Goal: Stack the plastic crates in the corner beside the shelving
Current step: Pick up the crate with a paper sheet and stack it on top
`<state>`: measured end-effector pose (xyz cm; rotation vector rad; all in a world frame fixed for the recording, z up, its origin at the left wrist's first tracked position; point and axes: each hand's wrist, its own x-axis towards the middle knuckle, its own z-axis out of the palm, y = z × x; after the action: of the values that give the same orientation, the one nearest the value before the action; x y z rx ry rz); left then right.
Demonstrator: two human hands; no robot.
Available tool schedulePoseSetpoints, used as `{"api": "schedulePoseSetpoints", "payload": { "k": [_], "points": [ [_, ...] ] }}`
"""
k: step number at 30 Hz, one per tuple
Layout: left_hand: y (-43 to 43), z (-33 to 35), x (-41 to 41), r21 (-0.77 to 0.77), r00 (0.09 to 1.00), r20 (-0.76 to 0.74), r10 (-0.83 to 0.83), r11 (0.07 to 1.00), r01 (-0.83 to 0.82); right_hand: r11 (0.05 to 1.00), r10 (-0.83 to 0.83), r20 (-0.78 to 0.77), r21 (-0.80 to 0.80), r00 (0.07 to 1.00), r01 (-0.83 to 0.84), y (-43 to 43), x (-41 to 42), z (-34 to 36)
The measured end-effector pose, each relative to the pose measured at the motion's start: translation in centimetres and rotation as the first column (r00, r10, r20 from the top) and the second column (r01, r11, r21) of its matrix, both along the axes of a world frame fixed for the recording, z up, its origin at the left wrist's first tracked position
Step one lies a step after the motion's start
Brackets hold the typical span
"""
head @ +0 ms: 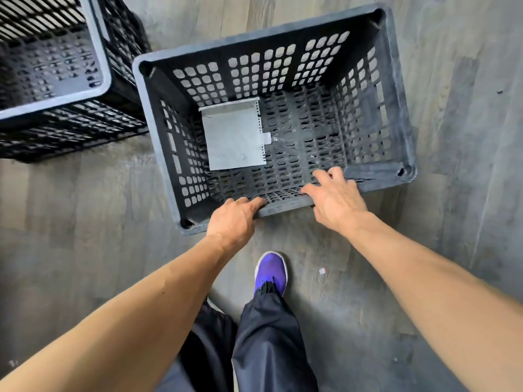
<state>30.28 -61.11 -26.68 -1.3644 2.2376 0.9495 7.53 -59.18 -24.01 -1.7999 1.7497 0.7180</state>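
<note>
A dark grey perforated plastic crate [402, 89] stands on the floor in front of me, open side up. A flat grey metal plate [233, 137] lies on its bottom at the left. My left hand [232, 219] grips the crate's near rim, fingers curled over the edge. My right hand [336, 199] rests on the same rim further right, with its fingers spread and reaching over into the crate. A second, black crate [102, 52] stands at the upper left, apparently on top of another one.
The floor is grey wood-look planking [467, 193]. My purple shoe [271, 271] and dark trouser legs are just behind the near crate. A small scrap of litter [322, 271] lies on the floor to the right of the shoe.
</note>
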Motion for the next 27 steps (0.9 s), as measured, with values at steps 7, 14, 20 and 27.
{"api": "schedulePoseSetpoints", "payload": {
  "k": [7,14,20,27],
  "points": [
    [0.3,0.7,0.6,-0.095,0.999,0.021,-0.034,0.995,0.036,0.998,0.031,-0.013,0.063,0.999,-0.03,-0.5,-0.5,1.0],
    [0.1,5.8,3.0,-0.155,0.996,0.05,-0.079,0.984,0.086,0.981,0.144,0.117,0.114,0.983,-0.158,-1.6,0.7,6.2],
    [-0.3,10.0,6.1,-0.144,0.997,0.001,-0.083,0.986,0.082,0.964,0.132,0.177,0.206,0.975,-0.167,-2.5,2.5,10.4],
    [0.3,14.3,7.8,-0.126,0.992,-0.009,-0.126,0.984,0.124,0.94,0.138,0.202,0.28,0.97,-0.193,-1.9,4.1,14.1]
  ]
}}
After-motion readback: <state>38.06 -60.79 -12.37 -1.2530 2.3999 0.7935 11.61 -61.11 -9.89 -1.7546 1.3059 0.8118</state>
